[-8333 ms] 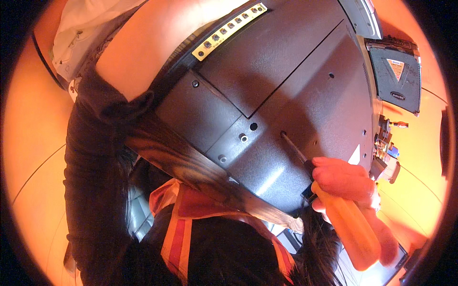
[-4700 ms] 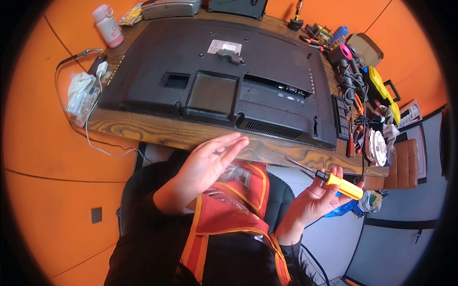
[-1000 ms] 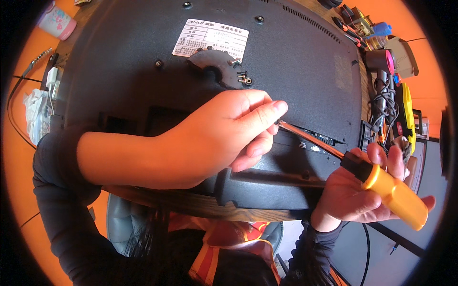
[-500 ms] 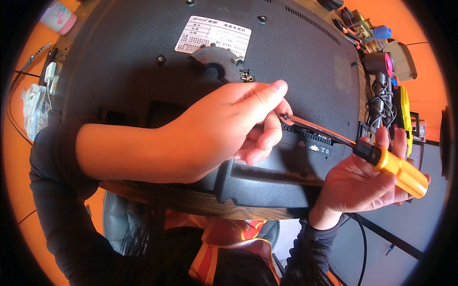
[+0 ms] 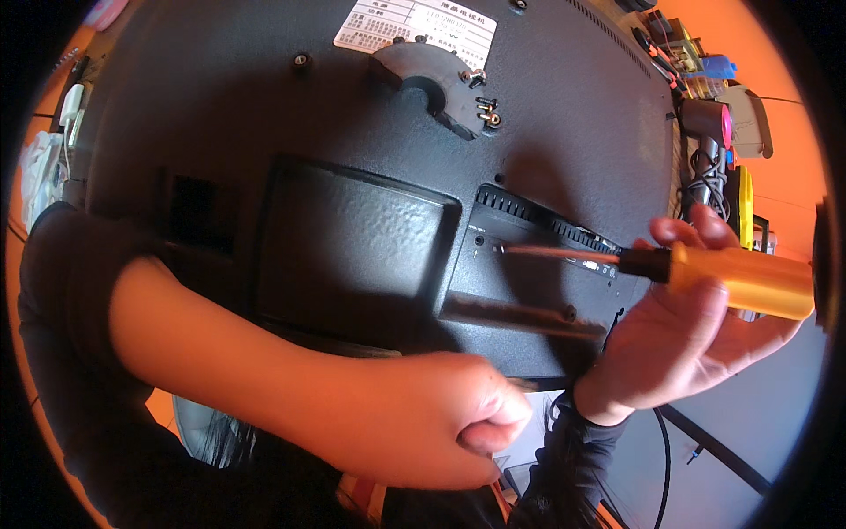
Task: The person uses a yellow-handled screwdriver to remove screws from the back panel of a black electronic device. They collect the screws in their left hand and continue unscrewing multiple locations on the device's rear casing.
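Note:
My right hand (image 5: 674, 344) holds a screwdriver (image 5: 745, 280) by its yellow-orange handle, with the thumb against it and some fingers raised. The shaft points left, over the socket panel (image 5: 529, 256) of a black television (image 5: 582, 106) lying with its back up. In front of the set's near edge is my left hand (image 5: 441, 414), its fingers curled closed; whatever they may hold is hidden. A dark, thick half-ring (image 5: 449, 84) rests on the back cover by a white label (image 5: 414, 31), with several small screws (image 5: 487, 111) on and beside it.
Along the right side lie a hair dryer (image 5: 705, 119) with its coiled cord, an open cardboard box (image 5: 749, 123), a yellow case (image 5: 745, 207) and pliers-like tools (image 5: 656, 53). A white plastic bag (image 5: 40, 172) and a white plug (image 5: 72, 104) are at the left.
My left hand has moved from the screwdriver's tip down toward me, off the set, and its fingers have curled in. The screwdriver has swung more level in my right hand. The view has shifted.

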The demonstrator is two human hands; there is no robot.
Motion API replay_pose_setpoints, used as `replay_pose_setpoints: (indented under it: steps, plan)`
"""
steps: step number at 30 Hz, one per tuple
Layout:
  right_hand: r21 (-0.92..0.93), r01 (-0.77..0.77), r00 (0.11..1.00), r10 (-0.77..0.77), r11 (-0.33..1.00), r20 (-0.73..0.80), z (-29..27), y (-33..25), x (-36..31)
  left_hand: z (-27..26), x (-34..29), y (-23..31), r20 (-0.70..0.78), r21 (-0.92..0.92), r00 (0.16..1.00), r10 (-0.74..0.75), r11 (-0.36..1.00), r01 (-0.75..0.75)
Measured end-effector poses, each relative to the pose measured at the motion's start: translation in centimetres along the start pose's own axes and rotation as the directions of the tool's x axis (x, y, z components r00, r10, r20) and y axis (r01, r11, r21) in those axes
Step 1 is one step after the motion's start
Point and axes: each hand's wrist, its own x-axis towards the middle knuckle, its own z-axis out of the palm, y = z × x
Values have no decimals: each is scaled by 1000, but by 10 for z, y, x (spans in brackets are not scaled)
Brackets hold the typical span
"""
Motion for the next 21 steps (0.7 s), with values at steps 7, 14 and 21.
replay_pose_setpoints:
  steps: [7,14,21]
  plan:
    - [-151,74,997,-72,986,15,13,7,-12,-6,-2,-4,56,-106,986,-155,981,160]
    - [-272,13,1000,-11,962,6,6,11,-26,-5,1,-10,-35,-6,999,-23,1000,22]
    - [-283,13,1000,-9,959,14,0,13,-31,-3,3,-15,-77,35,997,7,999,-4]
